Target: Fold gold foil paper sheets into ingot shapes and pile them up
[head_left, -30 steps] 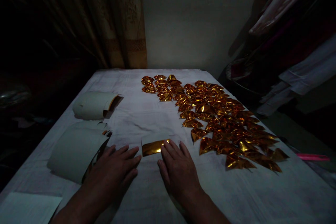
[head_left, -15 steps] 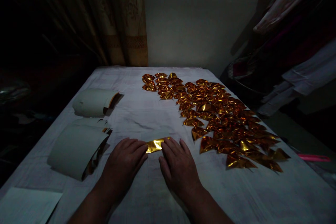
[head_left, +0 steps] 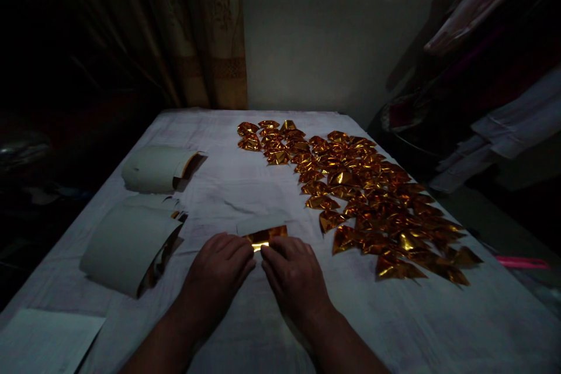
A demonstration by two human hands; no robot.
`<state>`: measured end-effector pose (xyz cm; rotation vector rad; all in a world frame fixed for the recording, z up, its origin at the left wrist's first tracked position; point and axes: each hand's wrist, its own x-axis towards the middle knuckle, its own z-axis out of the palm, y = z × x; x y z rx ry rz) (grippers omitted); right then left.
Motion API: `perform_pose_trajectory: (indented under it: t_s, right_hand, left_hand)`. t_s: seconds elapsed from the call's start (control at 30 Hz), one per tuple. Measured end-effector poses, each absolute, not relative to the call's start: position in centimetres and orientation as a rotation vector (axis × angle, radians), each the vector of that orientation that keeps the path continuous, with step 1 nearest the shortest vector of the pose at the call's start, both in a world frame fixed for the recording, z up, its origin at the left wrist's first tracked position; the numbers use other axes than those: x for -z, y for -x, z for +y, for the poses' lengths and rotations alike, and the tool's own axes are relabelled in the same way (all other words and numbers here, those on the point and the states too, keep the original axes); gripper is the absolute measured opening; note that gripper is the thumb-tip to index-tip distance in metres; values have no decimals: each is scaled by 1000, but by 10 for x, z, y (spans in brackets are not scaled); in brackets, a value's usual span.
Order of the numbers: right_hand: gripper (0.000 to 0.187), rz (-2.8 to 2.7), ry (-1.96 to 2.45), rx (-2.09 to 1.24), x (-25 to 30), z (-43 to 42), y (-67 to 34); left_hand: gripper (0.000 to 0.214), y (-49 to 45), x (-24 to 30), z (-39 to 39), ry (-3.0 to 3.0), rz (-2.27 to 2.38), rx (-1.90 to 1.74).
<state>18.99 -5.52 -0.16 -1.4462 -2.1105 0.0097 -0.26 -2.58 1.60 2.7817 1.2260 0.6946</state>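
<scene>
Between my two hands, near the middle of the table, lies a strip of gold foil paper (head_left: 262, 238), folded lengthwise with its near edge raised. My left hand (head_left: 219, 269) has its fingers bent together on the left end of the strip. At the right end, my right hand (head_left: 293, 269) grips the paper with thumb and fingers close together. Both hands hide the strip's ends. Just beyond it a pale, flat patch (head_left: 263, 222) shows on the cloth. To the right spread many folded gold foil pieces (head_left: 322, 203) with pointed ends.
Two curled stacks of pale-backed paper (head_left: 120, 245) stand at the left of the cloth-covered table (head_left: 416, 327). A white sheet (head_left: 48, 339) lies at the near left corner. Beyond are a curtain (head_left: 210, 35) and a wall; clothes (head_left: 517, 123) hang on the right.
My hands have drawn slightly closer together. The flat gold strip now has its near part lifted and bent, with a darker band of foil showing behind.
</scene>
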Motion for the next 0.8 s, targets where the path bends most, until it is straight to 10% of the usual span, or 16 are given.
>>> perform_pose_trajectory:
  t_s: [0.8]
  right_hand:
    - [16,-2046,1396,-144,1,-54,-190]
  left_hand:
    - [13,2,-19,-25,-2597,1194,-668]
